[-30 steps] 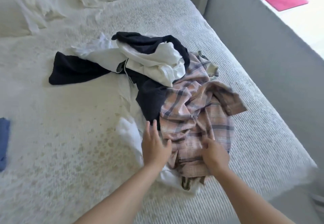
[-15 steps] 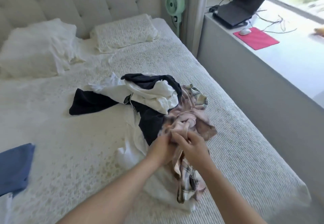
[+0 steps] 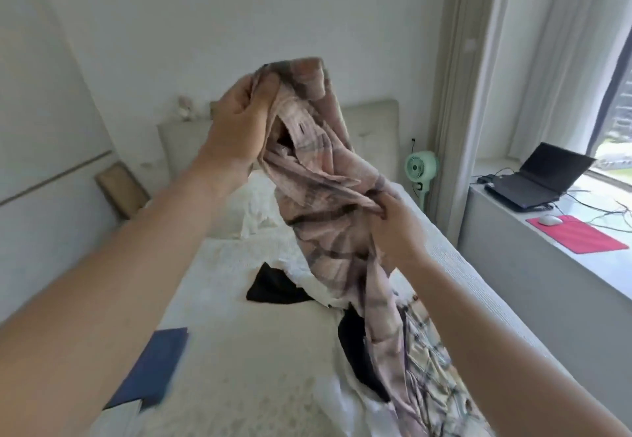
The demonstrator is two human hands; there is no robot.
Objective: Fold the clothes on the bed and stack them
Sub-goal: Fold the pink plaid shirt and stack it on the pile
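Left hand [image 3: 236, 129] grips plaid shirt [image 3: 321, 176] top, right hand [image 3: 393, 228] pinches mid-fabric; shirt hangs above bed [image 3: 260, 368] (one folded blue garment [image 3: 154, 365] there).

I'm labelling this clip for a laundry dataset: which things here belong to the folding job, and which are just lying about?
Job: plaid shirt held by left hand and right hand; dark garment; folded blue cloth; bed.
Lying about: laptop, mouse, red mat, green fan.

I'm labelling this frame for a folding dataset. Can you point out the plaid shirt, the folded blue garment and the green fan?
plaid shirt [image 3: 328, 204]: head view, on the bunched cloth between the two hands.
folded blue garment [image 3: 154, 368]: head view, on its flat top face.
green fan [image 3: 420, 167]: head view, on the round grille.
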